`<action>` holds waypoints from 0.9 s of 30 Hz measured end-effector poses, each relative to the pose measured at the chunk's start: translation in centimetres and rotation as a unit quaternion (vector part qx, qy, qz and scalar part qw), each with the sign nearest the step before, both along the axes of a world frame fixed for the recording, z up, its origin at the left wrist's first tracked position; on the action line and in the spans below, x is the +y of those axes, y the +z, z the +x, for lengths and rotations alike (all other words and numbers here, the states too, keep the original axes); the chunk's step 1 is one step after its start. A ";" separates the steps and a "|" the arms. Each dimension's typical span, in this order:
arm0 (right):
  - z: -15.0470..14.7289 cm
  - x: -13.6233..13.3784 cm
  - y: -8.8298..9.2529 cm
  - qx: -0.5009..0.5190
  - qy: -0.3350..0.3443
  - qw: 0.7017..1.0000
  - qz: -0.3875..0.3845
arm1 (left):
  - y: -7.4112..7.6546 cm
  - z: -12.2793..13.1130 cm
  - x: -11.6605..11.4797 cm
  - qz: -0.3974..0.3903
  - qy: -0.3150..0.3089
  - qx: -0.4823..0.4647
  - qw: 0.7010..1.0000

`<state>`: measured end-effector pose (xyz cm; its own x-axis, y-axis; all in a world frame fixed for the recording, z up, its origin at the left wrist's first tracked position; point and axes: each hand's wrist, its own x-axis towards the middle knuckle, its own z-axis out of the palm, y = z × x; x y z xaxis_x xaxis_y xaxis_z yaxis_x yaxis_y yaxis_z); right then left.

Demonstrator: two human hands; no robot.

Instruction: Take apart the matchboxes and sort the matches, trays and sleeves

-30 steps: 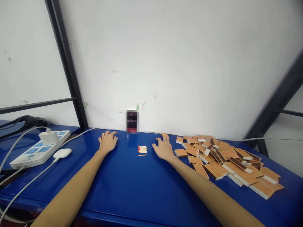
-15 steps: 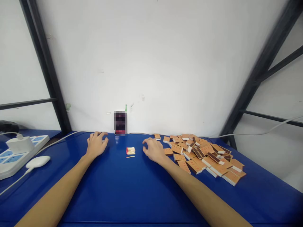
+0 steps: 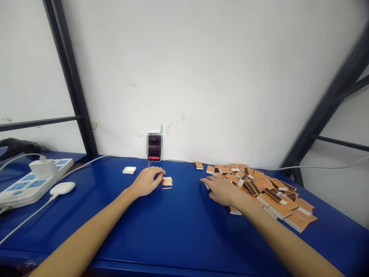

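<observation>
On our blue surface (image 3: 161, 231), a cluster of matches (image 3: 167, 181), too bunched to count, lies at 12 o'clock, long axes running 9 to 3, red heads toward 9; one loose match (image 3: 167, 188) parallels it. Our left hand (image 3: 147, 181), partly open around nothing we can see, is beside the heads. Our right hand (image 3: 223, 190) spreads over matchboxes (image 3: 263, 184) at 2 o'clock; we cannot tell its hold. One white matchbox tray (image 3: 129, 170) sits at 11.

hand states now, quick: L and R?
Left hand: loosely curled, fingertips by the matches; can't tell if it grips any.
Right hand: fingers extended, thumb apart, at the matchboxes; can't tell if it grips one.
</observation>
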<state>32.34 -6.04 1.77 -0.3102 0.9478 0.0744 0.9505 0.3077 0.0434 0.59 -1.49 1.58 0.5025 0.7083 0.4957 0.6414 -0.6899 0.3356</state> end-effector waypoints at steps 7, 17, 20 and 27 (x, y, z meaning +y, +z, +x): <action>-3.9 0.6 0.9 0.097 0.039 0.984 0.144 | 0.1 0.8 -1.1 -0.015 -0.049 0.003 0.999; -10.4 1.0 1.2 0.289 0.207 0.926 0.124 | 0.1 0.0 -1.0 0.009 -0.057 -0.012 0.998; -10.8 0.9 -0.6 0.301 0.229 0.912 0.158 | 0.3 0.5 -1.7 -0.060 -0.098 -0.093 0.989; -10.4 1.2 -2.7 0.323 0.274 0.868 0.260 | 0.2 2.3 -2.7 -0.043 -0.091 -0.115 0.988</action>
<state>21.92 -4.79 -0.96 -0.4383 0.4585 0.7731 0.5463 0.8189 -0.1760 2.92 -4.16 1.83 0.5058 0.6612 0.5541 0.4097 -0.7494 0.5202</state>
